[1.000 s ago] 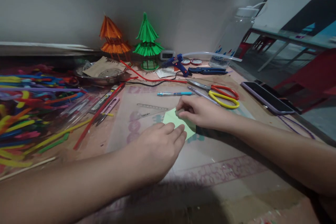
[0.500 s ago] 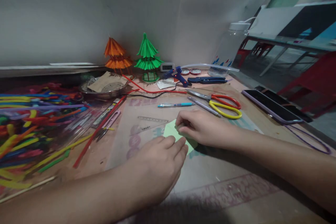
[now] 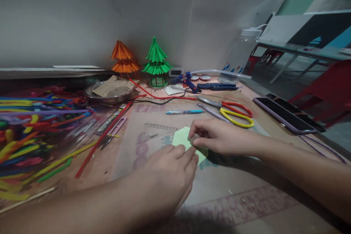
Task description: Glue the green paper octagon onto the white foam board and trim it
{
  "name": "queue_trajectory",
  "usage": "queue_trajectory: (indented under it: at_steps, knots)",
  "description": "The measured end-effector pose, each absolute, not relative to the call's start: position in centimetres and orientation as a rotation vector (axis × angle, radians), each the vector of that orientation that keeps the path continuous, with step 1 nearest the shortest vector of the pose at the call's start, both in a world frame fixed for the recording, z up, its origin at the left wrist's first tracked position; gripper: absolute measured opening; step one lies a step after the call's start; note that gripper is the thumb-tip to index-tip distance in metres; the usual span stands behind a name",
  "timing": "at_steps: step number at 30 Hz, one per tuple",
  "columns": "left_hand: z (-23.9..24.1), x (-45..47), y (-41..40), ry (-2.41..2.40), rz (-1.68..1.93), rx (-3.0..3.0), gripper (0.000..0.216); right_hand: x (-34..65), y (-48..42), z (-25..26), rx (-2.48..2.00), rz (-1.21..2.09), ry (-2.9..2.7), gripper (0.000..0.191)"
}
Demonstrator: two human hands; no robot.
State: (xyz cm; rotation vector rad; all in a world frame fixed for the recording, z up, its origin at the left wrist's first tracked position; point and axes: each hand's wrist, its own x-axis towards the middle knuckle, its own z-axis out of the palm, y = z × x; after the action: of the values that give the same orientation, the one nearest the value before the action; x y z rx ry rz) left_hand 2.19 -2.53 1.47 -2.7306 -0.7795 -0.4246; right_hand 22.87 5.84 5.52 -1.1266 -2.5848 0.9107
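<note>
A light green piece of paper (image 3: 181, 136) with angled corners lies on the translucent work sheet, partly covered by both hands. Across its lower edge, my left hand (image 3: 172, 172) rests with fingers curled and pressed together, the tips at the paper. My right hand (image 3: 219, 138) comes in from the right over the paper's upper right part. Its thumb and bent fingers close in a pinch close to the left fingertips; what lies between them is hidden. Just beyond the hands are a blue pen (image 3: 185, 112), a pale purple pen (image 3: 211, 111) and scissors (image 3: 227, 109) with red and yellow handles.
Colourful pipe cleaners (image 3: 24, 135) heap at left beside a utility knife (image 3: 113, 119). Behind stand a metal bowl (image 3: 109, 97), orange (image 3: 124, 60) and green (image 3: 157, 64) tree-like models, a blue glue gun (image 3: 189, 80), pliers (image 3: 216, 86) and a bottle (image 3: 236, 56). A phone (image 3: 283, 115) lies right.
The camera view has shifted slightly. My right hand's fingers sit a little further in over the green paper, and more of its upper left part shows. Both hands stay at the paper.
</note>
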Motion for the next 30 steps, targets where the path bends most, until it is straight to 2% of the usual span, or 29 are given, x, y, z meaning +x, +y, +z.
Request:
queue_trajectory:
  at_steps: [3, 9, 11, 17, 21, 26, 30]
  knots:
    - [1.5, 2.2, -2.6, -0.785, -0.429, -2.732, 0.036, 22.8, 5.5, 5.3, -1.132, 0.829, -2.588, 0.005]
    - [1.5, 2.0, -2.8, -0.794, -0.424, -2.755, 0.037, 21.6, 7.5, 2.7, -1.105, 0.403, -2.533, 0.009]
    - [1.4, 1.9, -2.8, -0.791, -0.451, -2.759, 0.037, 21.6, 8.3, 2.1, -1.088, 0.384, -2.455, 0.009]
    - [1.0, 1.5, -2.7, -0.827, -0.528, -2.834, 0.037, 23.0, 9.0, 1.7, -1.056, 0.733, -1.987, 0.024]
    - [1.2, 1.2, -2.5, -0.845, -0.594, -2.910, 0.036, 23.1, 8.8, 1.5, -0.994, 1.011, -1.848, 0.023]
    - [1.9, 1.0, -1.9, -0.913, -0.640, -3.019, 0.031, 22.8, 8.3, 1.5, -0.893, 1.148, -1.803, 0.023]
    - [2.1, 0.8, -1.4, -0.965, -0.577, -2.936, 0.028, 22.7, 7.5, 1.8, -0.910, 1.122, -1.857, 0.022]
